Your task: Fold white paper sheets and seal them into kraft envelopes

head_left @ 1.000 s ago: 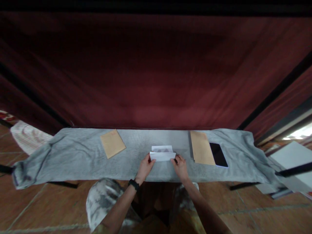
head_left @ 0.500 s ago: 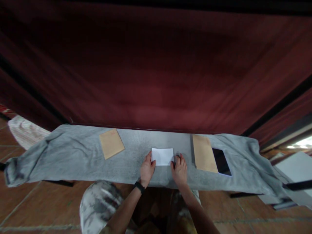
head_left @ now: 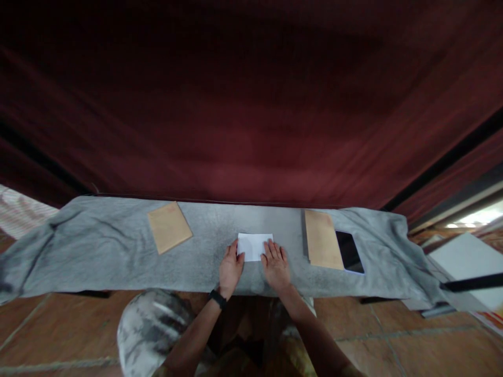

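A folded-looking white sheet of paper (head_left: 251,247) lies flat on the grey cloth right in front of me. My left hand (head_left: 231,268) pinches its left edge, thumb on top and the other fingers along the side. Over the right end of the paper rests my right hand (head_left: 275,266), palm down with the fingers stretched out and slightly apart. Its fingertips touch the sheet. The paper's lower right corner is hidden beneath that hand.
A brown envelope (head_left: 170,227) lies to the left. On the right is a stack of brown envelopes (head_left: 323,241), with a dark-screened phone or tablet (head_left: 349,252) beside it. The grey cloth (head_left: 118,246) covers a narrow table against a dark red curtain (head_left: 251,136).
My right hand has moved from beside the right edge onto the paper, its fingers now straighter. My left hand keeps its hold. The whole view has shifted slightly.
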A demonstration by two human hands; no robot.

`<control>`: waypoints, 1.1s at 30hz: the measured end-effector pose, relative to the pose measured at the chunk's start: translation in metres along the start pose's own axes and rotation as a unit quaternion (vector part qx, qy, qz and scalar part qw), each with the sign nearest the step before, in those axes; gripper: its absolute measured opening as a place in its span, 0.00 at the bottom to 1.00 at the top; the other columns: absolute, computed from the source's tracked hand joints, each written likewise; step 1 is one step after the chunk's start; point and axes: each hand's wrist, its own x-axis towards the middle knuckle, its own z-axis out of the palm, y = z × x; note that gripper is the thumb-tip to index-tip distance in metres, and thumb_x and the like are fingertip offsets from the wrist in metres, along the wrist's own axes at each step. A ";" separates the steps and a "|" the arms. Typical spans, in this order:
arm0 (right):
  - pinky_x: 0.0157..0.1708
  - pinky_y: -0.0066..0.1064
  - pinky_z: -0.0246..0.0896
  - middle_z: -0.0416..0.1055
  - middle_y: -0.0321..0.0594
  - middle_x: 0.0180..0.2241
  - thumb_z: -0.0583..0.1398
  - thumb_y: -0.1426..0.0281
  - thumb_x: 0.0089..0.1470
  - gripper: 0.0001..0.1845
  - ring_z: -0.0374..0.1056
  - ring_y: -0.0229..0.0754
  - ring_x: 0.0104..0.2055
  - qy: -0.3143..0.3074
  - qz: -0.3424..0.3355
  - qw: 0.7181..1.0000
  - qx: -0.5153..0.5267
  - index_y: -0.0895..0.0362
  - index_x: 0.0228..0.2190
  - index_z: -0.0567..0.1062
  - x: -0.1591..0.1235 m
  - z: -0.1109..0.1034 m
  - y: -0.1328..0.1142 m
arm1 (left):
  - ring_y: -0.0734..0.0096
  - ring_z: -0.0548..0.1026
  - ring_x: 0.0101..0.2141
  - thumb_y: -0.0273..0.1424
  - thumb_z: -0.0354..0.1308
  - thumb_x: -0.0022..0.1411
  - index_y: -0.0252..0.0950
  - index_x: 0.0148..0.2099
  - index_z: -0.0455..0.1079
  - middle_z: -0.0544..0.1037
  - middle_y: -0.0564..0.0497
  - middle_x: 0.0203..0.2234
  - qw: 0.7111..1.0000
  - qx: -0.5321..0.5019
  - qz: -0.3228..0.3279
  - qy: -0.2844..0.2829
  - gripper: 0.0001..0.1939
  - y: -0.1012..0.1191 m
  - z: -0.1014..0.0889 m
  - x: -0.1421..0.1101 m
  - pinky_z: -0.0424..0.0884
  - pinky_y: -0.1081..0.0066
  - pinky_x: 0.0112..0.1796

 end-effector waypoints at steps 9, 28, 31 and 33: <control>0.66 0.50 0.40 0.55 0.49 0.67 0.45 0.68 0.68 0.28 0.53 0.52 0.67 0.018 0.024 0.999 -0.012 0.62 0.66 0.57 -0.005 -0.001 -0.003 | 0.57 0.73 0.51 0.28 0.47 0.67 0.36 0.64 0.62 0.72 0.40 0.54 0.993 0.071 0.060 0.072 0.24 0.009 0.008 -0.007 0.71 0.58 0.51; 0.65 0.52 0.42 0.56 0.52 0.66 0.44 0.69 0.69 0.28 0.52 0.53 0.68 0.022 0.019 1.000 0.009 0.63 0.65 0.58 -0.004 -0.005 -0.003 | 0.54 0.51 0.68 0.40 0.44 0.70 0.30 0.71 0.50 0.54 0.39 0.69 0.980 0.170 0.099 -0.027 0.33 0.011 0.033 -0.006 0.48 0.52 0.66; 0.65 0.51 0.41 0.55 0.51 0.66 0.44 0.67 0.69 0.27 0.51 0.53 0.68 0.006 0.023 1.000 0.008 0.62 0.65 0.59 -0.003 -0.007 -0.004 | 0.53 0.50 0.69 0.44 0.45 0.69 0.30 0.71 0.50 0.53 0.38 0.69 0.978 0.177 0.103 -0.029 0.35 0.014 0.030 -0.007 0.47 0.52 0.66; 0.66 0.51 0.40 0.55 0.50 0.67 0.44 0.67 0.69 0.27 0.52 0.52 0.68 0.004 0.028 1.000 0.009 0.62 0.65 0.59 -0.004 -0.008 -0.004 | 0.53 0.49 0.69 0.46 0.47 0.69 0.32 0.72 0.50 0.52 0.39 0.69 0.977 0.184 0.105 -0.036 0.36 0.016 0.029 -0.007 0.46 0.51 0.66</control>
